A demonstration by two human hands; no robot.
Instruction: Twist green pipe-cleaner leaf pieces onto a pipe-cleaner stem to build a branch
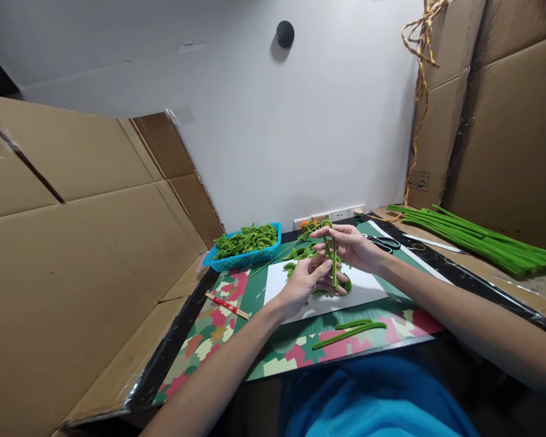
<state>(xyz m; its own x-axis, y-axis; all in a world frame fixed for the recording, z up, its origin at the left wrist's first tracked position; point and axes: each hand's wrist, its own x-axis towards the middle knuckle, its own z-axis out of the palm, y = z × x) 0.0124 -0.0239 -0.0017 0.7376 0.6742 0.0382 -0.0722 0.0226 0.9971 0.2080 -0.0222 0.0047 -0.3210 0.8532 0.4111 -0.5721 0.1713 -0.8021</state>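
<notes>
Above a white sheet of paper (368,292), both hands hold a green pipe cleaner (334,267) that is bent over at its top into a long narrow loop. My left hand (307,279) grips its lower part between thumb and fingers. Higher up, my right hand (350,244) pinches it near the bend. Curled green pieces lie on the paper, partly hidden by the hands. In front of the paper, a few short green pipe cleaners (350,335) rest on the patterned mat.
A blue basket (241,261) of curled green pieces stands back left. Red-wrapped chopsticks (227,305) lie left. Black-handled scissors (384,243) and a bundle of long green pipe cleaners (477,240) are at right. Cardboard walls (95,243) flank the table; a socket strip (339,215) is behind.
</notes>
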